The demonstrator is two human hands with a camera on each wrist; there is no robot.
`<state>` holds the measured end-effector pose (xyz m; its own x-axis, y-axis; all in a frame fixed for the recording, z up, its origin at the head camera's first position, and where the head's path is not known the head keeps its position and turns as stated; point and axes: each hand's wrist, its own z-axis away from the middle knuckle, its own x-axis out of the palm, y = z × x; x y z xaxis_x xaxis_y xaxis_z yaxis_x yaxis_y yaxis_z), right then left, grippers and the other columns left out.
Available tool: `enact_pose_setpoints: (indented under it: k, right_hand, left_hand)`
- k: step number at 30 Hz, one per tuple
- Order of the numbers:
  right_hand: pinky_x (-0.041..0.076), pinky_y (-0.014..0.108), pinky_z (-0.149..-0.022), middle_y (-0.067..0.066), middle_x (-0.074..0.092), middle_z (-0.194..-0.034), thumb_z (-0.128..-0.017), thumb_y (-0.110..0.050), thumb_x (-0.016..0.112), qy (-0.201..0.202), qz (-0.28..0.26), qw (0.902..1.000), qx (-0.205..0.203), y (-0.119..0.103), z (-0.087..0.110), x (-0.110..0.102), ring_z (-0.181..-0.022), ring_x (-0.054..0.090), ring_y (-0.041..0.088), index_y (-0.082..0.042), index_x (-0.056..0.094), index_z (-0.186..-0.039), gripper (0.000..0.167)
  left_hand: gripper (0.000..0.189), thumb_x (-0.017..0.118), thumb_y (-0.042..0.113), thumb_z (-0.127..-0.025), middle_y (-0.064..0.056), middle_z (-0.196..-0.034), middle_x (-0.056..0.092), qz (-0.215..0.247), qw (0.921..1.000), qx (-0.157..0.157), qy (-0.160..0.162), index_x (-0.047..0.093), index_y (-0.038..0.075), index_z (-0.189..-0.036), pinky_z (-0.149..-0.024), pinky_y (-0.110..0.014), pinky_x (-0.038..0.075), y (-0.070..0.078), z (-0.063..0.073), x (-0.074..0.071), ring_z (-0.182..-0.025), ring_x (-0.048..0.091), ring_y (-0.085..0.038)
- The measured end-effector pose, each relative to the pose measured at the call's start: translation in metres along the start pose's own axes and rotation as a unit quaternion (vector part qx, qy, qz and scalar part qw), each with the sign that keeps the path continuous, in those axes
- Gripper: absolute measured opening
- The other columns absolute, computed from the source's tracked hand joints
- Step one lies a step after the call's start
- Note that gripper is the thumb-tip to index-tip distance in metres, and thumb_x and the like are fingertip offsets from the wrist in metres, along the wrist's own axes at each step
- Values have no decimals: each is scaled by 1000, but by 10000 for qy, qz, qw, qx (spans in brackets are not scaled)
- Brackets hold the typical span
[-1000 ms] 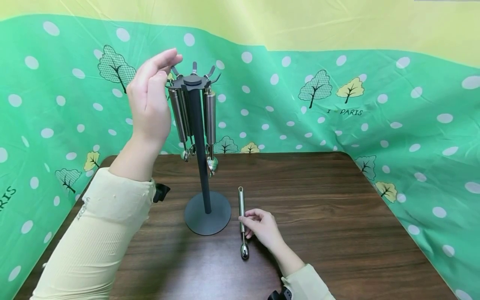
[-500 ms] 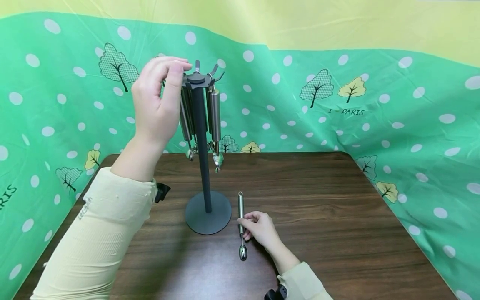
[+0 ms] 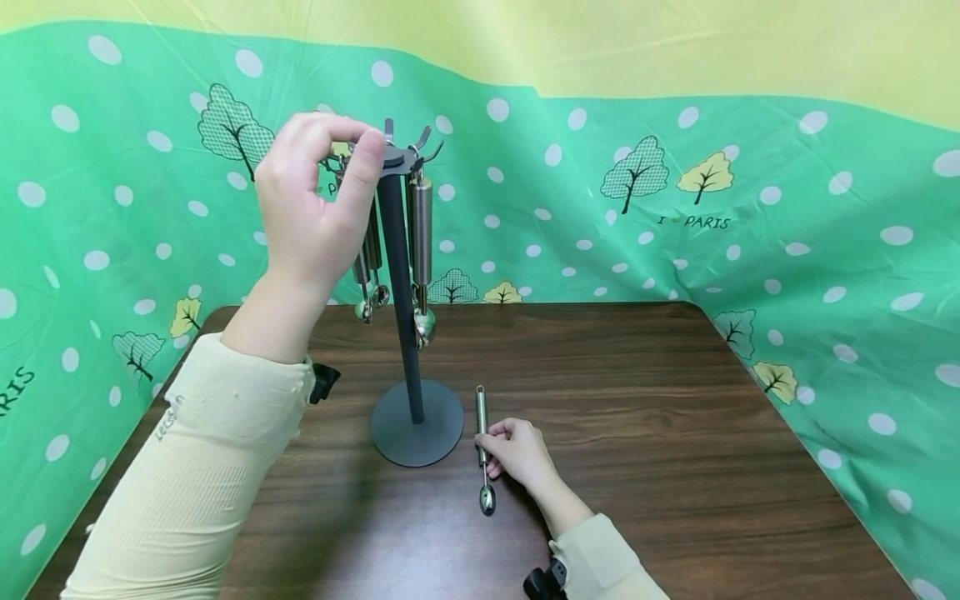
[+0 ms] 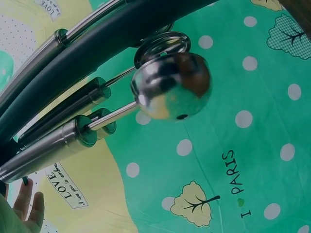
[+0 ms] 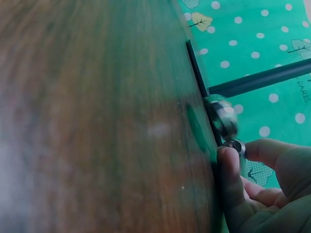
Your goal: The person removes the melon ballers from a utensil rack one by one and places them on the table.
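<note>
A dark grey rotary utensil rack (image 3: 400, 283) stands left of the middle of the table, with hooks around its top. My left hand (image 3: 309, 204) is at that top plate; thumb and index finger come together on its left edge, the index fingertip hidden behind the thumb. Several steel-handled utensils hang there, among them one with a shiny ball-shaped head (image 4: 172, 87) in the left wrist view. To the right of the rack base, my right hand (image 3: 521, 454) pinches the steel handle of a melon baller (image 3: 482, 408), its small scoop towards me. Table contact is hard to tell.
The dark wood-grain table (image 3: 637, 433) fills the lower view. The rack's round base (image 3: 438, 425) is close to the melon baller. A green dotted cloth (image 3: 570, 192) with tree prints hangs behind and along the sides.
My left hand has shifted right and its thumb and index finger have come together at the rack top. The hanging utensils have swayed. My right hand and the melon baller have barely moved.
</note>
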<state>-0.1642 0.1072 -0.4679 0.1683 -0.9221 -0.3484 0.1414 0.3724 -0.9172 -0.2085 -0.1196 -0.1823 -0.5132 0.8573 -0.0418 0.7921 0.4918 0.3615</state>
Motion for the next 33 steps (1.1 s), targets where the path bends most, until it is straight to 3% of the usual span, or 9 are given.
enact_pose_setpoints:
  k: [8, 16, 29, 33]
  right_hand:
    - [55, 27, -45, 4, 66, -63, -84, -16, 69, 141, 265, 9995, 48, 0, -2, 3, -39, 57, 4, 6, 65, -99, 27]
    - [54, 29, -43, 4, 63, -65, -86, -15, 68, 189, 366, 9991, -122, 0, -1, 3, -38, 57, 4, 8, 61, -110, 34]
    - [53, 30, -40, 7, 62, -63, -87, -17, 68, 91, 451, 9989, -120, 2, -1, 3, -37, 57, 7, 6, 59, -111, 34]
    - [53, 31, -40, 6, 62, -63, -88, -18, 68, 62, 427, 9990, -140, 2, -1, 2, -37, 57, 6, 6, 59, -112, 35]
  left_hand:
    - [31, 63, 26, -84, -20, -92, 73, 73, 9999, 90, 2, 75, -2, -87, -112, -27, 40, 1, 0, 0, -93, 62, -32]
    - [30, 64, 26, -83, -20, -93, 72, 58, 10000, 47, -4, 75, -2, -88, -112, -27, 39, 1, 1, -1, -94, 62, -32]
    - [29, 64, 26, -84, -18, -96, 72, -71, 10000, -59, -33, 76, 0, -89, -95, -27, 45, 1, 2, -2, -91, 59, -27]
    - [30, 64, 26, -84, -19, -94, 71, -66, 10000, -52, -42, 76, -1, -89, -100, -26, 44, 1, 2, -2, -94, 62, -28]
